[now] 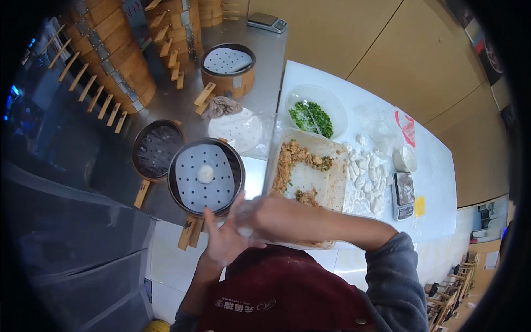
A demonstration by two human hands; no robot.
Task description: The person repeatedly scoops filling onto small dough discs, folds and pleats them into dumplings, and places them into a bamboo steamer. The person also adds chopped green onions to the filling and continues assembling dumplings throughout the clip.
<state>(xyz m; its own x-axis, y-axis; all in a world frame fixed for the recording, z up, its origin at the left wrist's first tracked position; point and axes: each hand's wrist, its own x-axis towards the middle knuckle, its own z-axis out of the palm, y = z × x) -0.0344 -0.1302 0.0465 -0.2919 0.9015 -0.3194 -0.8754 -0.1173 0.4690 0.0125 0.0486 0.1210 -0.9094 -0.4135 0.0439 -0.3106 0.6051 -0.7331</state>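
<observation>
My left hand (227, 242) is turned up with its fingers spread, just below the front rim of a round bamboo steamer (241, 174). Over its palm is my right hand (263, 213), blurred and partly hiding it. A small pale lump (245, 231) shows between the hands, too blurred to name. One white pleated bun (205, 174) sits on the perforated liner (193, 193) in the steamer. Right of the hands, a rectangular tub (344, 182) holds brownish minced filling (284, 168), partly covered by my right forearm. Floury white dough pieces (373, 172) lie beyond the tub.
A second steamer (157, 147) adjoins on the left; another lined one (238, 83) stands behind. Tall steamer stacks (112, 62) rise at back left. A bowl of chopped greens (313, 116), a digital scale (403, 195) and a small white tub (405, 158) stand on the white tabletop (435, 174).
</observation>
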